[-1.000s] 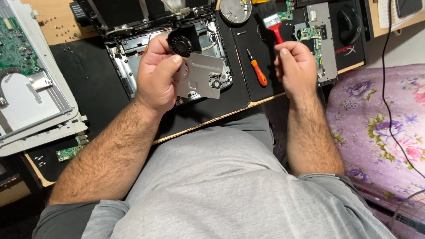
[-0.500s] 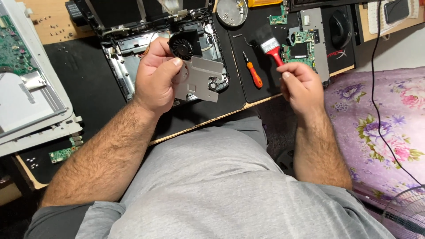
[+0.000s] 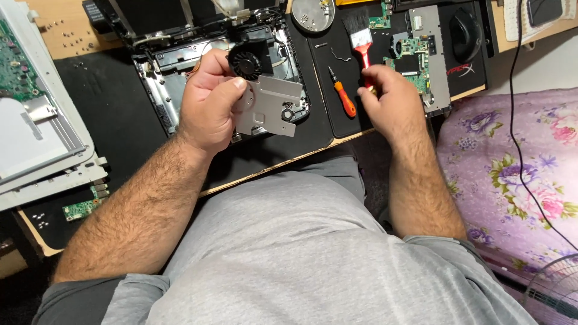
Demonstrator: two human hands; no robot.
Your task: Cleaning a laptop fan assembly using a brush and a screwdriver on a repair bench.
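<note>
My left hand [image 3: 208, 102] holds a grey metal bracket [image 3: 272, 105] with a small black fan [image 3: 245, 62] at its top, lifted over an opened black laptop chassis [image 3: 162, 72]. My right hand [image 3: 388, 102] is closed around the red handle of a paintbrush [image 3: 360, 37] whose black bristles point away from me. An orange-handled screwdriver [image 3: 343, 97] lies on the black mat between the two hands.
A green circuit board on a grey plate [image 3: 421, 48] lies by my right hand. A round metal dish [image 3: 313, 13] sits behind the brush. A white laptop panel [image 3: 36, 132] lies at the left. A purple flowered bedspread [image 3: 518, 162] is at the right.
My right hand has moved left toward the fan, bringing the brush with it. My left hand keeps the bracket and fan in the same grip.
</note>
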